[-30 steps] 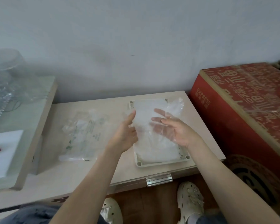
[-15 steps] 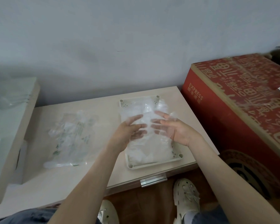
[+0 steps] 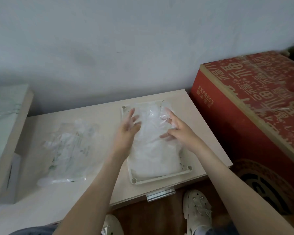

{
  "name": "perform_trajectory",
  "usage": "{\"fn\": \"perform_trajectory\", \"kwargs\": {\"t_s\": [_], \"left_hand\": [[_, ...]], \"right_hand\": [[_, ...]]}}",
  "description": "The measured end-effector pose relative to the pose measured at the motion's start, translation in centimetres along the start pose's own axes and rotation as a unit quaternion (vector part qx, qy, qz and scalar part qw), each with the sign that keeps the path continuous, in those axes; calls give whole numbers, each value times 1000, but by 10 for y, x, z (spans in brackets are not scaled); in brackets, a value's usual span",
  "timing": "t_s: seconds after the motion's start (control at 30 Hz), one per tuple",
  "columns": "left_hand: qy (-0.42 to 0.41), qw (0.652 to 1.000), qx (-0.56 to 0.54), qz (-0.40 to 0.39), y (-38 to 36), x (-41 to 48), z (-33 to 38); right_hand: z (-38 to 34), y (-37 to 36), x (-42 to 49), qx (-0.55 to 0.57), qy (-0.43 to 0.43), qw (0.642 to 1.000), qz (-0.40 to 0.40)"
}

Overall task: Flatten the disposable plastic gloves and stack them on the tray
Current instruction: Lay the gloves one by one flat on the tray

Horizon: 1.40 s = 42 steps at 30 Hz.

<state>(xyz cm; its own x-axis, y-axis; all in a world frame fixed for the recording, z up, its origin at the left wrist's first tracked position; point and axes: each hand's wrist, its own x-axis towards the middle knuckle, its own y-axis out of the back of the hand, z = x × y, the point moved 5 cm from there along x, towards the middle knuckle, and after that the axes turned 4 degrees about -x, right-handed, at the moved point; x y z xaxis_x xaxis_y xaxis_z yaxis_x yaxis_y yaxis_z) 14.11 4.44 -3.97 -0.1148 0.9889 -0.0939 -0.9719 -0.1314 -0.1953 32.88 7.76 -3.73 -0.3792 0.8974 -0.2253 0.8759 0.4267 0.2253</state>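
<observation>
We count one pale tray (image 3: 134,180) on the right half of the counter (image 3: 95,192), and on it one stack of clear plastic gloves (image 3: 153,153); how many lie in it we cannot tell. Two hands reach over its far end. The left hand (image 3: 128,127) is open with fingers spread, above the tray's far left corner and holding nothing. The right hand (image 3: 178,131) is open too, with its straight fingers laid on the top glove. To the left lies one clear bag (image 3: 70,146) of loose gloves. One red box (image 3: 255,102) stands right of the counter, and two pale shoes (image 3: 196,207) show below its near edge.
</observation>
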Motion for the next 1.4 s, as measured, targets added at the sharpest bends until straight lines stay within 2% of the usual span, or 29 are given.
{"fn": "perform_trajectory", "kwargs": {"t_s": [0.07, 0.27, 0.4, 0.47, 0.67, 0.93, 1.03, 1.07, 1.1, 1.13, 1.2, 1.23, 1.3, 1.4], "left_hand": [[-11, 1000, 0, -9, 1, 4, 1], [30, 996, -51, -60, -6, 14, -4], [43, 997, -50, -42, -8, 20, -7], [52, 997, -50, -29, -7, 21, -9], [58, 997, -24, -44, -8, 23, -6], [47, 998, 1, -31, -9, 30, -2], [-8, 994, 102, 26, -8, 31, 2], [-53, 980, 177, 73, -5, 29, 6], [-117, 951, 256, 129, -2, 26, 13], [-190, 910, 326, 174, -2, 20, 20], [-301, 836, 410, 205, -9, 11, 26], [-322, 819, 434, 193, -17, 7, 24], [-318, 802, 492, 118, -32, 5, 11], [-209, 748, 629, -44, -43, 6, -19]], "right_hand": [[1, 0, -1, -2, 18, 1000, 12], [0, 3, -2, 42, 63, 997, 16], [0, 2, 3, 179, 21, 983, -20], [0, 0, 8, 200, -1, 979, -42], [-1, -1, 19, 208, -46, 974, -81], [-6, 1, 31, 128, 37, 988, -77], [-10, 1, 34, 60, 67, 994, -54], [-10, 1, 35, 39, 70, 995, -54], [-9, 0, 37, 19, 69, 996, -57], [-7, 0, 39, -6, 66, 996, -62], [-4, -1, 44, -73, 56, 993, -69], [-2, -1, 46, -108, 51, 991, -66], [-3, 0, 49, -167, 51, 983, -50], [-7, 0, 52, -240, 67, 968, -19]]}}
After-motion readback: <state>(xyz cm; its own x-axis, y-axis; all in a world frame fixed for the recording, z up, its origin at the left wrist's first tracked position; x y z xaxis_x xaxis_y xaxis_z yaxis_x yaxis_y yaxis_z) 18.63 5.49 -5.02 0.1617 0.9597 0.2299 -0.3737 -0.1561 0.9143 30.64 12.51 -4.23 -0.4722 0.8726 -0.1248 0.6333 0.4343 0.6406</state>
